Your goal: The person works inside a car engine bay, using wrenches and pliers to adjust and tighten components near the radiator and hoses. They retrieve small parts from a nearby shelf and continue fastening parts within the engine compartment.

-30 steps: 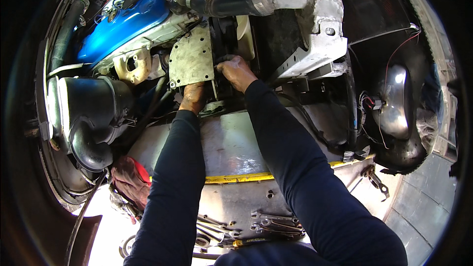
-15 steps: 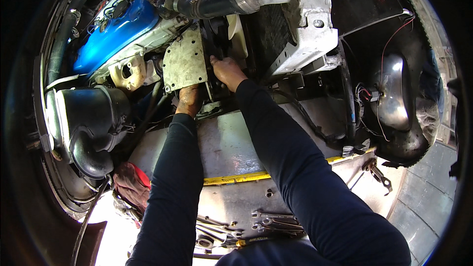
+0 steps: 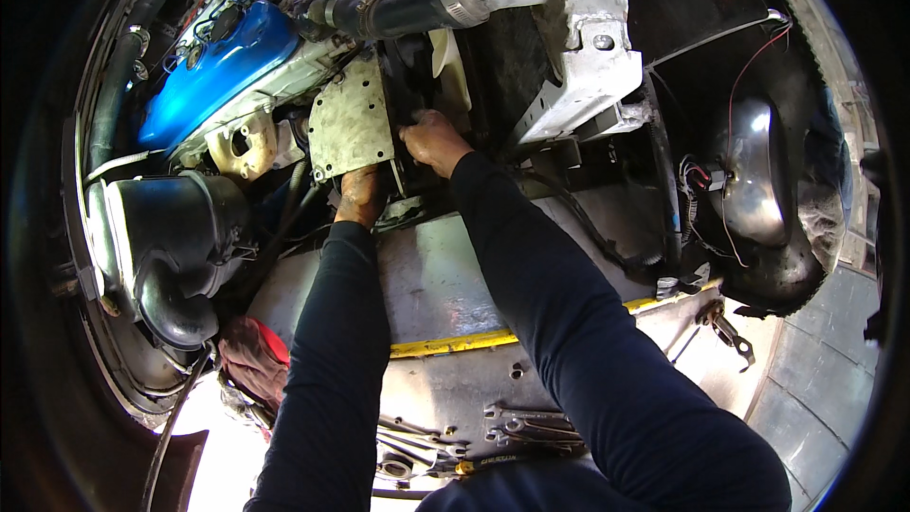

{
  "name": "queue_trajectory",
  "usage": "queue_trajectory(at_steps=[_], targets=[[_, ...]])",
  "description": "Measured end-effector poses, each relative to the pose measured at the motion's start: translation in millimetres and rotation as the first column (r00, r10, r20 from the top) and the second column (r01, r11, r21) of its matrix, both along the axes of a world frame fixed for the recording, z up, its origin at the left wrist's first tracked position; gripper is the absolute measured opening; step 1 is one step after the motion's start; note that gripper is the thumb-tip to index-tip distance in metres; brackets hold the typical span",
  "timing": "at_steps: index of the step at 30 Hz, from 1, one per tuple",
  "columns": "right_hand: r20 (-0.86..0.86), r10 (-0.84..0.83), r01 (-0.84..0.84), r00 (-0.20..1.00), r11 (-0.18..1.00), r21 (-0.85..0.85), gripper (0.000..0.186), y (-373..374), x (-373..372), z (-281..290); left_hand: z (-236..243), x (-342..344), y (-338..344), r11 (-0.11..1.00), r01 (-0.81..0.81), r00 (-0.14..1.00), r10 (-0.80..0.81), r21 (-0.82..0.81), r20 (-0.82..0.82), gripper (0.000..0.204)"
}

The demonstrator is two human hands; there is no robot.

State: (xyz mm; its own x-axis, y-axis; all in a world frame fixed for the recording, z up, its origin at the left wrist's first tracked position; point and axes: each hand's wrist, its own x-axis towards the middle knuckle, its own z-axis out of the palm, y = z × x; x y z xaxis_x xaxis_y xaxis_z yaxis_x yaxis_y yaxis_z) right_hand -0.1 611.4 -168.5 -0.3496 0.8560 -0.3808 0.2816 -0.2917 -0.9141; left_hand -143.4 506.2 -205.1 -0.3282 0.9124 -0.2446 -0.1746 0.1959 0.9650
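Observation:
A pale, grimy metal plate (image 3: 352, 123) with bolt holes along its edges is fixed upright in the engine bay. My left hand (image 3: 360, 192) reaches in under its lower edge, and the fingers are hidden behind it. On the plate's right side, my right hand (image 3: 436, 143) is closed, fingers curled toward the dark gap beside the plate. Whatever it grips there is too dark to make out. Just beyond that hand stands a cream-coloured fan blade (image 3: 447, 62). The blue engine cover (image 3: 220, 62) lies to the left of the plate.
A black hose (image 3: 417, 11) with clamps crosses above, joining a silver-painted bracket (image 3: 597, 81). At left sits a dark metal canister (image 3: 166, 218). Below me, several wrenches (image 3: 536, 425) lie behind a yellow-edged bumper (image 3: 455, 346). A reddish cloth (image 3: 251, 356) hangs at lower left.
My right hand's raised thumb has come down and the fingers have curled in beside the plate. My left hand stays under the plate. The whole view has shifted slightly.

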Motion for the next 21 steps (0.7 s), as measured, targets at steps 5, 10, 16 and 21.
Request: queue_trajectory(at_steps=[5, 10, 16, 21], targets=[[-0.160, -0.090, 0.084, 0.983, 0.995, -0.047, 0.028, 0, 0, 6, -10, -4, -2, 0.999, 0.017, 0.999, -0.019, -0.041, -0.051, 0.040], [0.050, 0.086, -0.071, 0.995, 0.967, -0.247, 0.025, -2, -1, 28, -20, -22, -2, 0.991, 0.135, 0.927, -0.127, -0.001, -0.352, 0.037], [0.012, 0.098, -0.098, 0.995, 0.994, 0.037, 0.018, 2, 8, 15, -11, -16, -7, 0.963, 0.238, 0.571, -0.244, -0.127, -0.784, 0.043], [-0.031, 0.137, -0.133, 0.990, 0.985, 0.113, 0.017, 5, 7, -1, -9, -18, -7, 0.965, 0.243, 0.502, -0.215, -0.102, -0.838, 0.050]])
